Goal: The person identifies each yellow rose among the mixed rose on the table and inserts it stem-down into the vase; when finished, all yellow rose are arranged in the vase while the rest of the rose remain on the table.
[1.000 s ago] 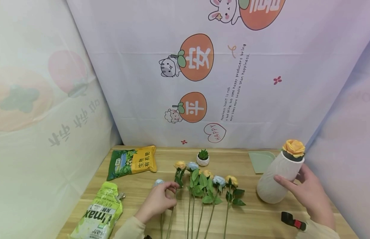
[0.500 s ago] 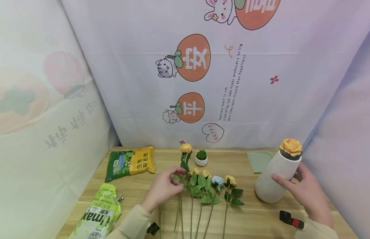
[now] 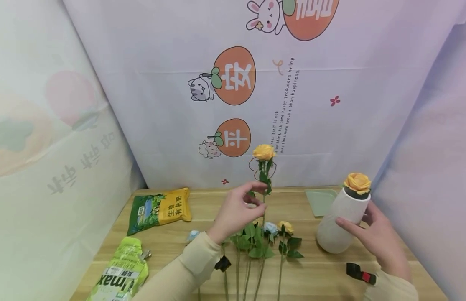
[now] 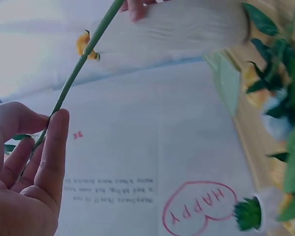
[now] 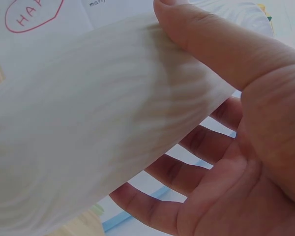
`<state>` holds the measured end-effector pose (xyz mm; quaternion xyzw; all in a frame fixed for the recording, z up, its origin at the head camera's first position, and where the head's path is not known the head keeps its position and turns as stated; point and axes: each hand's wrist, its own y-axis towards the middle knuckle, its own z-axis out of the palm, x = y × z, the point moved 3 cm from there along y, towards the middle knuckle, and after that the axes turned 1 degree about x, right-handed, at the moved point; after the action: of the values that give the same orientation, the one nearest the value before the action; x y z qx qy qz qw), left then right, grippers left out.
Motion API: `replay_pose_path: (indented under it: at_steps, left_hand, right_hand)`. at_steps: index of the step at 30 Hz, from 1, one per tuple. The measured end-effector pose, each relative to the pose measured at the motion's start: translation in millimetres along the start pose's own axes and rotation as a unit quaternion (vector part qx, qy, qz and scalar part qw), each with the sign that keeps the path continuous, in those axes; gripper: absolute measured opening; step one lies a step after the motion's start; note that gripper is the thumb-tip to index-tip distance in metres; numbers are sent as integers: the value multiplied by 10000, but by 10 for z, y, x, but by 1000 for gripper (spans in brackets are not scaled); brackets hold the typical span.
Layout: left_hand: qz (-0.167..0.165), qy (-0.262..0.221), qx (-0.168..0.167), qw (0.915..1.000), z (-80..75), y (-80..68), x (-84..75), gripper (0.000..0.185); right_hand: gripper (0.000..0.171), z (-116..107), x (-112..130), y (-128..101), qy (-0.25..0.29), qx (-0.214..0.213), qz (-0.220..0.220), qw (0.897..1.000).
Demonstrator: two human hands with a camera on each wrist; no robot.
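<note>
My left hand [image 3: 238,213] pinches the green stem [image 4: 83,58] of a yellow artificial rose [image 3: 263,152], raised upright above the table. In the left wrist view the thumb and fingertips meet on that stem. My right hand [image 3: 385,240] grips a white ribbed vase [image 3: 339,225], thumb in front and fingers behind; the vase leans to the right. Another yellow rose [image 3: 357,183] sits in its mouth, stem hidden inside. Below my left hand several stemmed roses lie side by side, among them a light blue rose [image 3: 270,228] and a yellow rose [image 3: 285,227].
A green-and-yellow bag [image 3: 159,210] lies at the back left, with a lime-green pouch [image 3: 120,271] nearer. A potted succulent [image 4: 248,214] is largely hidden behind my left hand in the head view. A pale green square tray [image 3: 319,202] lies behind the vase. Printed cloth [image 3: 293,125] hangs behind the table.
My left hand has picked up a yellow rose from the left of the row, lifting it and carrying it to the right. My right hand keeps its grip on the vase.
</note>
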<state>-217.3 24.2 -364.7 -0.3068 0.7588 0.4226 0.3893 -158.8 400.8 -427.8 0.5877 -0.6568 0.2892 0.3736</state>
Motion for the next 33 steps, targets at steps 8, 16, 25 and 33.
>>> replay_pose_path:
  at_steps: [8,16,25,33]
  left_hand:
    - [634,-534,-65,9965,248,362,-370,47]
    - [1134,-741,-168,9906,467,692,-650,43]
    - [2007,-285,-641,9771,687,1037,-950,41]
    - [2325,-42,-1226,9648,897,1266,-1023,41]
  right_hand:
    - [107,16,26,22,77,-39,-134,9999]
    - [107,6,4,22,147,-22,-143,9998]
    - [106,6,-22,19,81,-37,-79,9999]
    - [101,9,31,2,45,-101,-197,9997]
